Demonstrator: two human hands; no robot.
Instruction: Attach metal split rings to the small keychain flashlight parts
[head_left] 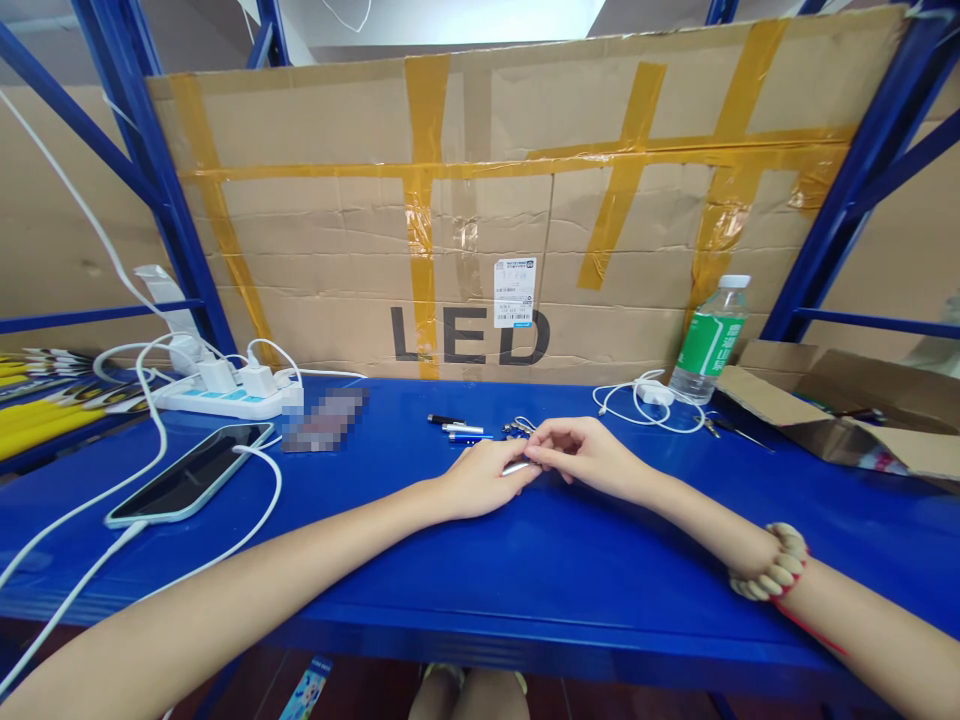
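My left hand [476, 482] is closed around a slim silver tube [516, 467] whose exact kind I cannot make out. From the other side my right hand [596, 458] meets it, thumb and fingers pinched at the tube's end; anything small in that pinch is hidden. Just beyond the hands, a black tube [445, 420], another silver tube [463, 429] and a blue tube [470, 438] lie side by side on the blue table [420, 570]. Small metal clasps or rings [517, 428] lie behind my fingers, partly covered by them.
A phone [191, 475] with white cables and a power strip [225, 395] occupy the left. On the right are a charger with a coiled cable [652, 395], a water bottle [711, 340] and an open cardboard box [832, 415]. A taped cardboard panel [337, 250] stands behind.
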